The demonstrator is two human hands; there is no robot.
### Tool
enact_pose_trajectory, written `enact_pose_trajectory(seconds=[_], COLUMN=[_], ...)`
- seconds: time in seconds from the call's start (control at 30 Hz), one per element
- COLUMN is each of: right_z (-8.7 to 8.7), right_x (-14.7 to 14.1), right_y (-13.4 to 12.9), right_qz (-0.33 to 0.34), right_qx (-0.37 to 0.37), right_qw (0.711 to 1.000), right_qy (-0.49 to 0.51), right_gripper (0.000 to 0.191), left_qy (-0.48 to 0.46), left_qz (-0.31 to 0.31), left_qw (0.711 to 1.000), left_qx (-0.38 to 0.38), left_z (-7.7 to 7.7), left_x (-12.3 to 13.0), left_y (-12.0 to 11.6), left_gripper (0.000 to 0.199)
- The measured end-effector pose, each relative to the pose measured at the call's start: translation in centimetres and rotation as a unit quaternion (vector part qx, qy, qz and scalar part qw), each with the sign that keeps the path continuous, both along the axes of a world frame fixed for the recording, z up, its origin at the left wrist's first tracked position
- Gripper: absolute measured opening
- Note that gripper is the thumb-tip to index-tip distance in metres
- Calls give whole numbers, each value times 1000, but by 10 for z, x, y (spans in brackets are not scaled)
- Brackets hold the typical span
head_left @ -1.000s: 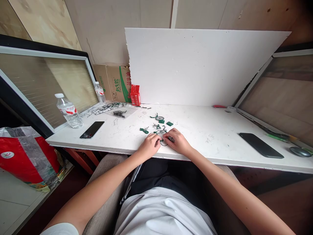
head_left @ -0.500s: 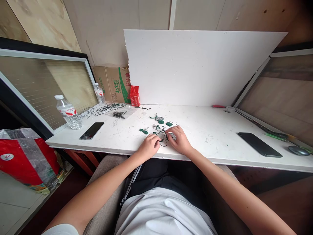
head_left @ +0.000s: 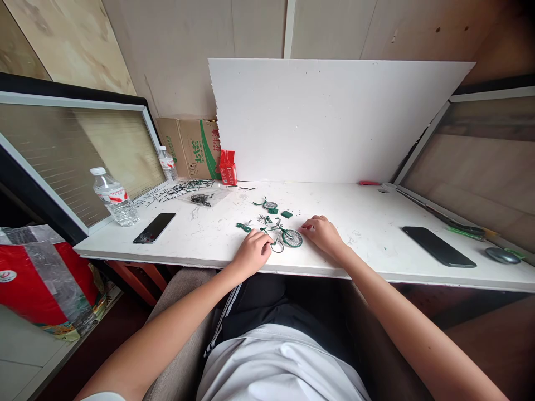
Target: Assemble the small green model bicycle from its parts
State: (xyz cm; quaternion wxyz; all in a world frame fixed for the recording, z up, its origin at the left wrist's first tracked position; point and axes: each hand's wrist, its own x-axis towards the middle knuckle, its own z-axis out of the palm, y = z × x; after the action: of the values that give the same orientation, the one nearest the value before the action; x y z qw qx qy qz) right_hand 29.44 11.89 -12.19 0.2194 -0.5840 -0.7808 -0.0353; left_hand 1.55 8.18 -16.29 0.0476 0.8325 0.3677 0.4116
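Observation:
A small model bicycle (head_left: 281, 233) with a dark green frame and a spoked wheel lies on the white table in front of me. My left hand (head_left: 253, 249) is closed at its left end, thumb and fingers pinched on the frame near a thin dark ring (head_left: 277, 247). To the right of the wheel, apart from it, rests my right hand (head_left: 322, 234). Its fingers are curled together, with a bit of red showing at the tips that I cannot make out. Just behind the bicycle lie green pieces: a long part (head_left: 243, 227), a block (head_left: 286, 214) and another spoked wheel (head_left: 270, 205).
Black part frames (head_left: 179, 190) and a clear bag of dark parts (head_left: 202, 199) lie back left. Phones lie left (head_left: 154, 228) and right (head_left: 438, 246), near a water bottle (head_left: 114, 196) and a mouse (head_left: 502, 255). A white board (head_left: 334, 120) leans behind.
My right hand has let go of the bicycle and moved right, uncovering the spoked wheel. My left hand stays at the left end. The view has shifted slightly.

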Motion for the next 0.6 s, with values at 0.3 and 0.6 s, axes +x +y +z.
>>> enact_pose_trajectory(seconds=[0.3, 0.6], right_z=[-8, 2], right_x=[-9, -51], right_y=[-1, -27], right_qz=[27, 181], right_qx=[70, 119], right_qw=[997, 905], right_qy=[29, 367], right_gripper=[20, 28], left_qy=[3, 16], left_qz=[-5, -21], left_qw=[1000, 1000], left_qx=[5, 0], left_z=[1, 0], left_x=[0, -1], left_y=[0, 1], left_gripper=[24, 23])
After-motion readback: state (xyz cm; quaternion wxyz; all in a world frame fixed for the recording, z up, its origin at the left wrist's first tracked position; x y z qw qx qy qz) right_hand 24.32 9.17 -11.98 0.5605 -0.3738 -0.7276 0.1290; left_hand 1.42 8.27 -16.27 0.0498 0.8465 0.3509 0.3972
